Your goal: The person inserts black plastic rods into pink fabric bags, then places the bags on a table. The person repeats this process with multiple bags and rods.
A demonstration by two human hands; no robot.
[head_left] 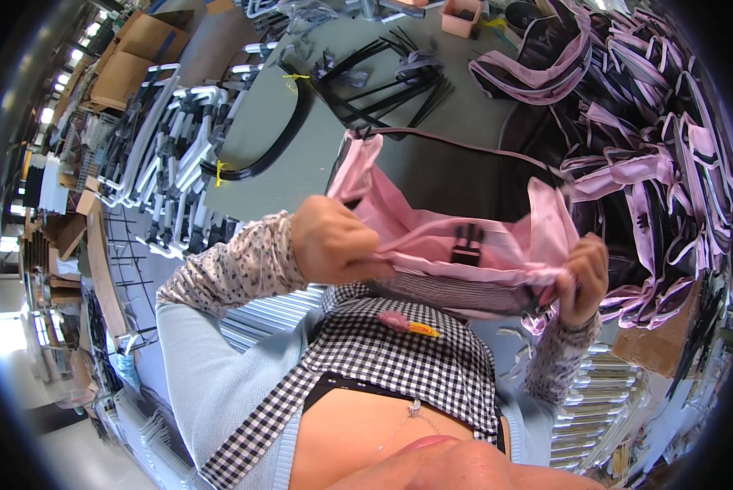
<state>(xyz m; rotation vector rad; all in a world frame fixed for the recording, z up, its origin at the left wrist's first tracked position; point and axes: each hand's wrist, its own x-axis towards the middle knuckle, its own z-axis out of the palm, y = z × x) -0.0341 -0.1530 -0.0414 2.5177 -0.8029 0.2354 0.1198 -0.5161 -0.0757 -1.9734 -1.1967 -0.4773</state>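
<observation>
Closest, 1 black-and-white checked apron (354, 388) carries 1 yellow patch (423, 330) whose marks are too small to read. Just beyond it, 2 hands stretch 1 pink fabric piece (399, 214) between them at the table's near side. The left hand (334, 241) is curled tight on its rim; the right hand (585, 278) pinches the opposite end, fingers together on the cloth. 1 black buckle (467, 244) sits inside the pink. Past it, on the grey-green table (273, 196), a curved black bundle (299, 122) wears 2 yellow ties (296, 77). To the right lies a heap of pink-and-black fabric (660, 171), its pieces too tangled to count. Farther off stand 1 pink bin (462, 16) and, leftward, white-tubed frames (191, 135) beside cardboard boxes (122, 82).
</observation>
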